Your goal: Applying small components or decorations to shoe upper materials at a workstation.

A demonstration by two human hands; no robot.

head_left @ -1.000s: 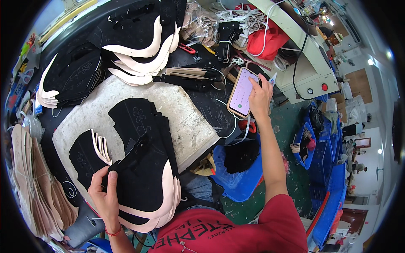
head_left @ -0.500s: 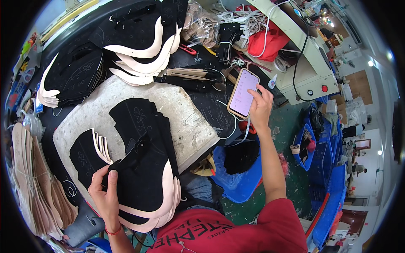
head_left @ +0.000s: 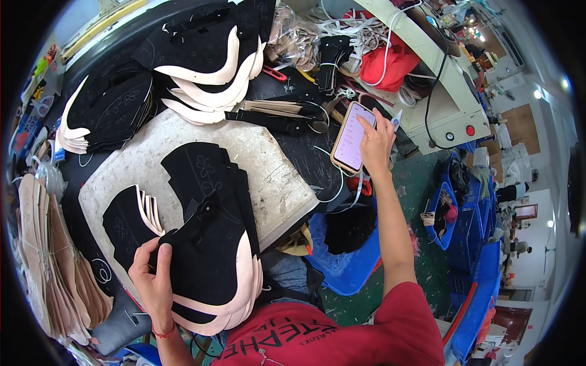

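Left hand [head_left: 152, 277]: pinches black pieces [head_left: 204, 268], stack spreading right of this grip, over board [head_left: 274, 183] | right hand [head_left: 377, 145]: loose, grasping nothing, beside phone [head_left: 347, 151], screen contact unclear | risk: weak pinch could let stack slide.

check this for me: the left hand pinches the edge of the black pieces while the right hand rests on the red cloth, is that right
Not quite: the head view shows the right hand at the phone, with fingers over it. The left hand does pinch the edge of the black pieces.
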